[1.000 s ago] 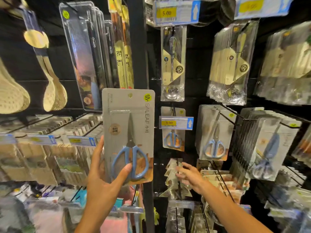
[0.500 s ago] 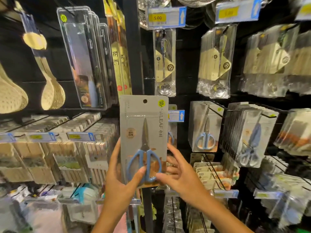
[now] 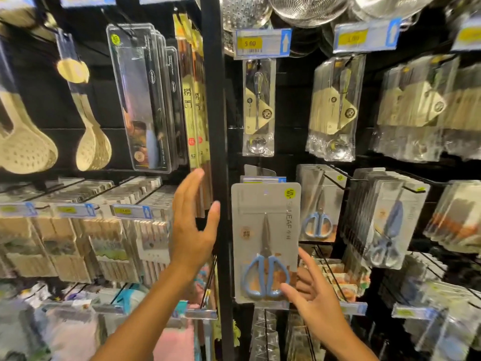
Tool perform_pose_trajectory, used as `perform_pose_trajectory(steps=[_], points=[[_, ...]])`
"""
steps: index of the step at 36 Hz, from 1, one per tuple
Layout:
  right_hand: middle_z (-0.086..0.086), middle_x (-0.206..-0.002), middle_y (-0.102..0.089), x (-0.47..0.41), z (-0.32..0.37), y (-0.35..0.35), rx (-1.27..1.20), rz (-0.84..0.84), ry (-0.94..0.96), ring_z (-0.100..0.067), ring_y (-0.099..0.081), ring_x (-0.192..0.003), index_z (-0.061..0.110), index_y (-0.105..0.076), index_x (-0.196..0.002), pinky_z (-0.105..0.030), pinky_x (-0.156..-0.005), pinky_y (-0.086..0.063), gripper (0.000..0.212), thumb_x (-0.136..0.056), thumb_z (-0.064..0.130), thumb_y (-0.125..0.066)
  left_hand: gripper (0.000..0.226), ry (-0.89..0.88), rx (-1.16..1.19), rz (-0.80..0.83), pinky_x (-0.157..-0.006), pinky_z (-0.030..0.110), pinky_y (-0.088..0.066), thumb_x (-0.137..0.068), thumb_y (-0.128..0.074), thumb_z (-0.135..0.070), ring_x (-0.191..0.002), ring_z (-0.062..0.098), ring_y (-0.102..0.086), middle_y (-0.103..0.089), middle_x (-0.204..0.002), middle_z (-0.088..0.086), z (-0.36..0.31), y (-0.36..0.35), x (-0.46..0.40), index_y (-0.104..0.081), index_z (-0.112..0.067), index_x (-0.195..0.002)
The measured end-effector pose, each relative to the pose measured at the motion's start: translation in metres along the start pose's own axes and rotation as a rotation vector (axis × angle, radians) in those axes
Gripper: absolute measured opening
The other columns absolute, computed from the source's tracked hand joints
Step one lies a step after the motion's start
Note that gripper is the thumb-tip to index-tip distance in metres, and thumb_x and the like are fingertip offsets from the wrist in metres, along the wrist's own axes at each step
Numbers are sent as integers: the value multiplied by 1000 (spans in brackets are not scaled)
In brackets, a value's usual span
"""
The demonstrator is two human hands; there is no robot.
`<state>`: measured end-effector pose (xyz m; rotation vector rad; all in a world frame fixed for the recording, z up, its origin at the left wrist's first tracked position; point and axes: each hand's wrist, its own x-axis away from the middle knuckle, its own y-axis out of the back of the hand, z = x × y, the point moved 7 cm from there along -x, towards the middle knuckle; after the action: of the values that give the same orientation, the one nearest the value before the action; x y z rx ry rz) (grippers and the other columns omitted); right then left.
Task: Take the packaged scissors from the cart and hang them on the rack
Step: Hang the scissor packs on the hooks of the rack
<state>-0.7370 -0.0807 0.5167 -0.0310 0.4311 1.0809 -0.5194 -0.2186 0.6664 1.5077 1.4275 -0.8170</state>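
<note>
The packaged scissors [image 3: 265, 230], a grey card with blue-handled scissors, hang upright just right of the black rack post [image 3: 217, 152]. The card's top sits right below a price tag [image 3: 263, 179] on the rack. My right hand [image 3: 316, 295] pinches the card's lower right corner, thumb on the front and fingers behind. My left hand [image 3: 192, 225] is open in the air left of the post, apart from the package. More of the same scissors packs [image 3: 318, 204] hang on the peg to the right.
Thicker stacks of scissors packs [image 3: 382, 217] fill pegs further right. Bagged spoons [image 3: 257, 108] and metal strainers [image 3: 307, 9] hang above. Slotted ladles [image 3: 93, 142] and knife packs [image 3: 145, 100] hang left of the post, with boxed goods [image 3: 78, 230] below.
My left hand has let go of the package and pulled away to the left. The package has moved right, past the post, up under the price tag, with my right hand keeping its lower corner.
</note>
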Motion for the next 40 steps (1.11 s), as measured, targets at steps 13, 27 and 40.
perform_pose_trajectory(steps=[13, 27, 40], points=[[28, -123, -68, 2, -65, 9, -6, -17, -192, 0, -70, -109, 78, -36, -130, -11, -77, -56, 88, -92, 9, -74, 68, -256, -340, 76, -122, 66, -24, -107, -46, -30, -161, 35, -8, -8, -174, 11, 31, -61, -28, -17, -9, -165], [10, -127, -71, -48, -45, -12, 27, -33, -99, -11, -71, -112, 61, -36, -142, -31, -90, -61, 78, -96, 8, -69, 70, -252, -329, 57, -121, 66, -26, -103, -49, -20, -160, 36, -10, -7, -174, 10, 29, -61, -27, -18, -8, -164], [7, -124, -74, -43, -46, -9, -42, -24, -79, -17, -72, -114, 40, -34, -151, -40, -92, -61, 70, -98, 6, -65, 73, -244, -293, 51, -123, 63, -24, -103, -49, -19, -161, 33, -9, -5, -175, 5, 31, -62, -27, -13, -15, -166]])
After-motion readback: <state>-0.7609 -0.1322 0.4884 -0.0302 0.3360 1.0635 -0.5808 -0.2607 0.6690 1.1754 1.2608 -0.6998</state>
